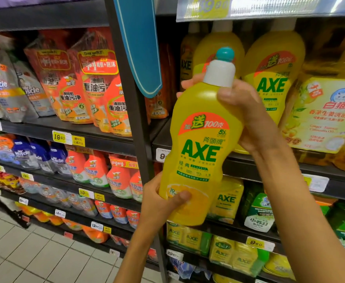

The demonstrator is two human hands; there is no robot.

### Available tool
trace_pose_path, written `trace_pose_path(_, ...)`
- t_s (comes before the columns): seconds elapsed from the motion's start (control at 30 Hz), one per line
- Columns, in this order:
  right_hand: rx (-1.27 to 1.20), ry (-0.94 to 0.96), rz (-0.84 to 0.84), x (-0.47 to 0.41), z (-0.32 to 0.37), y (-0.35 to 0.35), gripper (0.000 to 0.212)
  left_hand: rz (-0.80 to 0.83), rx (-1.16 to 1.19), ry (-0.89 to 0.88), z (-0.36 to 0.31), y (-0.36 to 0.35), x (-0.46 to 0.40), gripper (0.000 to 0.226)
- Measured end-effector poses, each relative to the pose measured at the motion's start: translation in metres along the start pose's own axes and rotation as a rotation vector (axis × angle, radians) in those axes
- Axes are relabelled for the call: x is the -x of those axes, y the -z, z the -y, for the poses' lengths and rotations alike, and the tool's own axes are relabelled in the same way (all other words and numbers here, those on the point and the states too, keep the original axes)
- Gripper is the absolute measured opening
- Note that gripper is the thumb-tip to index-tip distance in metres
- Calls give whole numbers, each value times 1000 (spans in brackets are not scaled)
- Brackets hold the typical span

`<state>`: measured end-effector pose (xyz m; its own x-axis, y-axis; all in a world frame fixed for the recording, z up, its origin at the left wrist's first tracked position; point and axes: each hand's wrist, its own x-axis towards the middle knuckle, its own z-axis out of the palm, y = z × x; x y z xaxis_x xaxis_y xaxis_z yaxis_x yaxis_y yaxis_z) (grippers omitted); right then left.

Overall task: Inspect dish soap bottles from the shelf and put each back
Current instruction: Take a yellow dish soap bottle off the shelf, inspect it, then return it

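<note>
The right hand (243,111) wraps around the shoulder of a yellow AXE dish soap bottle (198,139), its thumb pressed on the front just below the neck and its fingers curled behind, their tips showing at the bottle's left edge. The left hand (161,203) cups the bottle's base from the left, thumb laid across the orange picture low on the label and the other fingers hidden behind. Between the 2 hands the bottle is held in the air in front of the shelving, leaning slightly with its top to the right, label facing the camera; its white collar and teal cap (225,54) sit at the top. Just behind it, on the shelf (249,166) at the right, stand more yellow AXE bottles (273,74) with the same red and green label, and to their right a large yellow jug (322,113) with a cat logo. The shelf below holds yellow AXE refill packs (226,201) and green and white packs (259,213). A dark upright post (130,99) carrying a blue hanging sign (141,48) divides this bay from the one on the left, where orange refill pouches (98,88) and grey Mr Muscle pouches (2,86) stand, with spray bottles (98,170) on the shelf beneath. Yellow price tags (62,137) line the shelf edges. Pale floor tiles (34,252) show at the near left.
</note>
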<state>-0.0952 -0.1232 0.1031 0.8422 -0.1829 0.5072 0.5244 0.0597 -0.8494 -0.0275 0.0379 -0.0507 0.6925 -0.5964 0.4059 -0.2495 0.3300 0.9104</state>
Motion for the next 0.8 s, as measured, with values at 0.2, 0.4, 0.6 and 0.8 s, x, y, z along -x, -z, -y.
trace_pose_path(0.2, 163, 153, -243, -2, 1, -2, 7, -209, -378, -12, 1, 9, -3, 67)
trace_pose_path(0.4, 92, 209, -229, -3, 10, 3, 7, 73, -97, 151, -10, 25, -2, 77)
trace_pose_path(0.6, 4, 72, -357, -8, 20, 4, 8, 229, 270, 325, -19, 23, 4, 55)
trace_pose_path(0.8, 67, -57, -303, -26, 22, -1, 17, 154, 402, 355, -22, 7, 6, 53)
